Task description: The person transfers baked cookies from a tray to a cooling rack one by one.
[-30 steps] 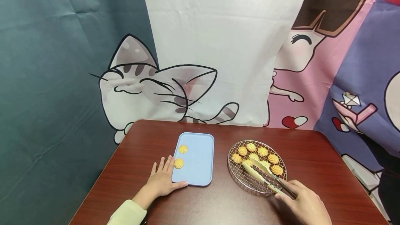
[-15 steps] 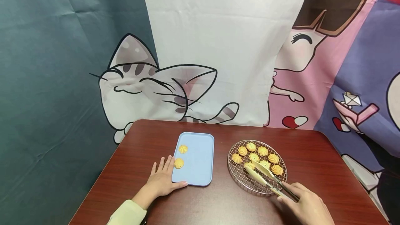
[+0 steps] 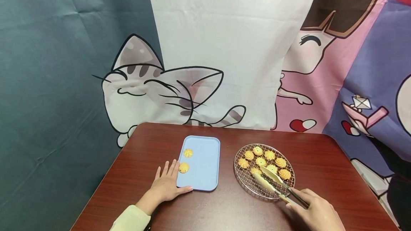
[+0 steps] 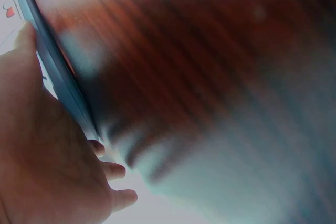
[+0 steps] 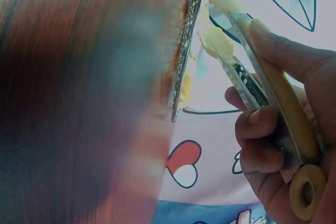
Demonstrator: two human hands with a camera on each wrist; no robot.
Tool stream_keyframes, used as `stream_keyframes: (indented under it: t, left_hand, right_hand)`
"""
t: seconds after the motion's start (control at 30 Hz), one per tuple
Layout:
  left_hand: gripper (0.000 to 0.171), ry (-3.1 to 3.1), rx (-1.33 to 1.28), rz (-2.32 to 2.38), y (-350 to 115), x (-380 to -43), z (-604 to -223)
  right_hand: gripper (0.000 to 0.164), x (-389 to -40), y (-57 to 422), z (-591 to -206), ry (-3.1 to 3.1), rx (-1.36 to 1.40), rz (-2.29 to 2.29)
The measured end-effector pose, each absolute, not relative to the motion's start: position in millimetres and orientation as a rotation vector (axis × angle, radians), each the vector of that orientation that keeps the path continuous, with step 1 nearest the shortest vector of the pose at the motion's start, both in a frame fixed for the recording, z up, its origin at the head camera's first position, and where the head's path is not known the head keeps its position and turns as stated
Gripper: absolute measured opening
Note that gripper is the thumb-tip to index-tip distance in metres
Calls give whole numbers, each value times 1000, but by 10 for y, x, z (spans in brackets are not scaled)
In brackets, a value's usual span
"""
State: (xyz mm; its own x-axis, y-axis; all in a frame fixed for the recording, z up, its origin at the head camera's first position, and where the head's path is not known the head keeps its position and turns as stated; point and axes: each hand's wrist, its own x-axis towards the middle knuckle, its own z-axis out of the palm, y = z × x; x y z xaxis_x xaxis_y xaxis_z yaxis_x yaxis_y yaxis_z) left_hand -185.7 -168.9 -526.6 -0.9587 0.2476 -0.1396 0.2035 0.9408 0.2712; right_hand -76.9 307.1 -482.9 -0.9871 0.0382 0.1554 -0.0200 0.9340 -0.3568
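Observation:
My right hand (image 3: 316, 209) grips a pair of tongs (image 5: 286, 111), with the thumb along one arm and the fingers curled round the other. The pale yellow tips of the tongs (image 3: 264, 181) stand parted over the near side of a round wire rack (image 3: 248, 187), close to the front cookies. Several piped butter cookies (image 3: 284, 174) lie on the rack. My left hand (image 3: 167, 184) is spread at the left edge of a light blue tray (image 3: 205, 163), its thumb and fingertips at the rim. Two cookies (image 3: 183, 167) lie along the tray's left side.
The dark red wooden table (image 3: 231, 209) carries the tray on the left and the rack on the right, with a strip of tabletop between them. A printed cloth (image 3: 250, 45) with a cartoon cat hangs behind the far edge.
The tongs have drawn slightly toward the right and nearer to me, uncovering more of a front cookie. My left hand, the tray and its two cookies have stayed put.

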Motion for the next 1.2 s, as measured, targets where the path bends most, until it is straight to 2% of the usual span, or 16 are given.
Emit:
stream_keyframes:
  t: [0.37,0.77,1.0,1.2]
  left_hand:
    - [119,2931,349,388,-1696,-1848,-5263]
    - [120,2933,344,392,-1693,-1852,-5278]
    - [119,2935,344,385,-1691,-1850,-5273]
    - [119,2939,352,388,-1695,-1856,-5285]
  right_hand:
    - [67,-784,3026,-4788,-2939,-17,571]
    - [68,-840,2931,-4741,-2889,48,594]
    - [63,-880,2866,-4745,-2813,117,591]
    - [67,-910,2802,-4711,-2815,125,611]
